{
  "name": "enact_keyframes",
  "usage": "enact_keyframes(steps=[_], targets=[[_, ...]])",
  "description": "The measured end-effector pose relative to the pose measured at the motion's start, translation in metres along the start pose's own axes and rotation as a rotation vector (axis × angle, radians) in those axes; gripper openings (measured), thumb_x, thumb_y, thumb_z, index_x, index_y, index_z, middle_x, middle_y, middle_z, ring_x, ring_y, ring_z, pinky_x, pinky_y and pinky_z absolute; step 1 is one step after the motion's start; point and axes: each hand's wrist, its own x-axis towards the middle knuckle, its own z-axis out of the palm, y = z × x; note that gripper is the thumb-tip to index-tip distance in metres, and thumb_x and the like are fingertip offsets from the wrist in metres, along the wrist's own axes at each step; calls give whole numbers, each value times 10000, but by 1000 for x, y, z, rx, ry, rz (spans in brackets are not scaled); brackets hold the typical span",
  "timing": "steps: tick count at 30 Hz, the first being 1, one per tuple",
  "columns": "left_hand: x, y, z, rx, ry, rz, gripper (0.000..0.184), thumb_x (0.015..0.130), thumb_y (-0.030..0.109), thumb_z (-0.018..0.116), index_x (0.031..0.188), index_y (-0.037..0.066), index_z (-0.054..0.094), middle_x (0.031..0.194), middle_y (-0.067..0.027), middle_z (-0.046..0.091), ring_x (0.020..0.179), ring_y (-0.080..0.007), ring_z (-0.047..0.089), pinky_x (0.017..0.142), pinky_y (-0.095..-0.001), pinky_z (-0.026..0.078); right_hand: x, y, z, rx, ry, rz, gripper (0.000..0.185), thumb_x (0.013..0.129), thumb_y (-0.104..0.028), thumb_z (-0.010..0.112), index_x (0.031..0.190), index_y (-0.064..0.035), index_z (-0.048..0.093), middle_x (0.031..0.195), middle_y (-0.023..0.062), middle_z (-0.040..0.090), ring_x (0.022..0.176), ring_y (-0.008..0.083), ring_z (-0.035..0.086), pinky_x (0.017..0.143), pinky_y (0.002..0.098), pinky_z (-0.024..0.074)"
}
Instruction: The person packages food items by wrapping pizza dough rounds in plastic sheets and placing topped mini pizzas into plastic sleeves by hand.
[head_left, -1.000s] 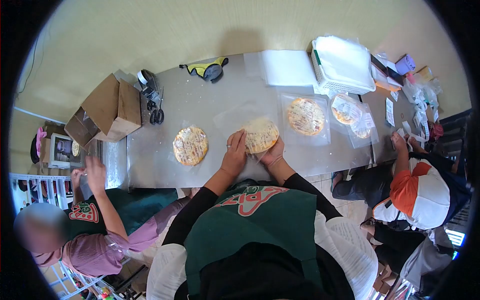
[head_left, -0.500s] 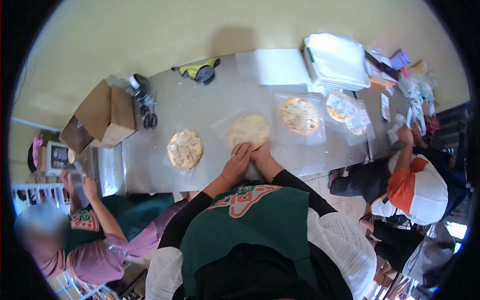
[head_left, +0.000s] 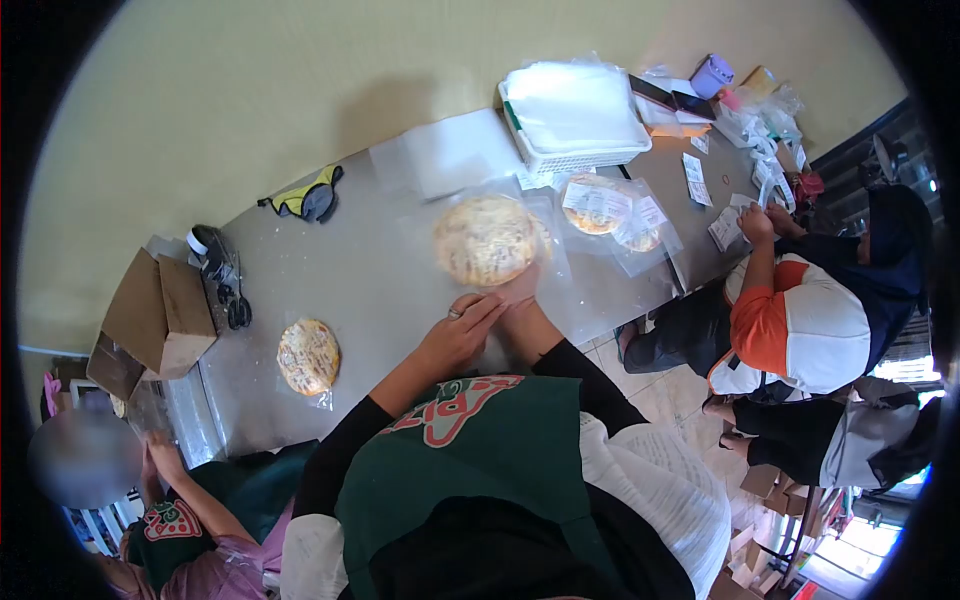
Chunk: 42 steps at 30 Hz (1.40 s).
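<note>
A pizza in a clear plastic bag (head_left: 485,240) is raised over the steel table, slightly blurred, gripped at its near edge by my right hand (head_left: 520,292). My left hand (head_left: 462,328), with a ring on one finger, has its fingers stretched out against my right hand and wrist. Just behind the raised pizza, another bagged pizza (head_left: 545,240) is mostly hidden. Farther right lie two bagged pizzas with paper labels, a larger one (head_left: 592,205) and a smaller one (head_left: 642,236). One more pizza (head_left: 308,357) rests on the left of the table.
A white basket (head_left: 580,158) holds a stack of clear bags, beside loose plastic sheets (head_left: 455,150). Left are an open cardboard box (head_left: 185,310), scissors (head_left: 237,308) and a yellow-grey cloth item (head_left: 312,198). Co-workers stand at both ends; phones (head_left: 655,92) lie at the back right.
The bagged pizza has gone from lying on the table to raised and shifted toward the right-hand pizzas. My left fingers have come off it. The view has turned right.
</note>
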Motion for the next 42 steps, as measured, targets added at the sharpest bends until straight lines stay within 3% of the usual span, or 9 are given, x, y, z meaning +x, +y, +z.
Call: enact_keyframes(steps=[9,12,16,21,24,27,30,35,42], targets=[[30,-23,50,-25,-84,-133,594,624,20,575,1201,-49,450,1203,-151,455,1090,-334,417,945,-379,374,5,-59,-48,-82,197,-30,467,930,-290,261,1333,-69,347,1360,158,370,1243,340,363,1025,517,290],[26,-29,65,-24,-68,-173,576,620,15,565,1184,-49,464,1207,-151,454,1093,-337,417,946,-387,372,-1,-66,-57,-271,537,-8,432,898,-258,295,1253,-55,436,1261,143,475,1148,325,459,934,519,365],[23,-35,75,-45,-28,-205,537,620,5,562,1149,-54,493,1221,-157,448,1115,-342,407,951,-399,366,-51,-74,-31,-786,1091,46,135,813,-165,437,880,-73,510,796,60,501,707,209,495,605,373,389],[25,-34,72,-146,27,-256,459,610,-14,573,1067,19,567,1244,-188,428,1155,-386,379,961,-443,350,-89,-90,-13,-890,671,408,57,805,-110,492,763,-73,503,634,42,455,556,165,454,528,305,396],[28,-28,66,-239,79,-291,358,595,-23,561,942,55,604,1233,-214,430,1166,-415,368,958,-467,352,-45,-76,33,-1787,174,-99,148,876,-147,530,821,-10,537,631,62,513,564,126,487,532,276,402],[22,-28,66,-253,76,-312,240,613,-2,597,842,70,592,1254,-215,410,1184,-431,348,958,-471,349,46,-66,54,-1927,-175,-492,144,874,-132,517,874,11,533,638,107,515,572,189,511,559,307,425],[10,-23,58,-230,113,-363,171,644,27,641,796,65,573,1260,-197,411,1173,-429,359,948,-470,347,154,-61,14,-2272,-570,-590,245,796,-88,523,1029,-15,516,981,176,547,875,322,561,752,406,459],[-28,-17,45,-176,302,-581,183,654,9,644,807,57,557,1192,-164,477,1111,-361,440,925,-452,364,216,-48,-20,-3112,-497,85,606,784,-220,522,1339,-76,327,1356,142,330,1224,408,346,913,568,367],[-99,16,48,-176,607,-925,193,675,-63,571,824,57,550,953,-97,594,908,-275,553,784,-356,448,228,-52,-49,-3184,-955,-93,198,750,-102,542,930,-24,564,972,140,536,882,304,587,726,404,492]])
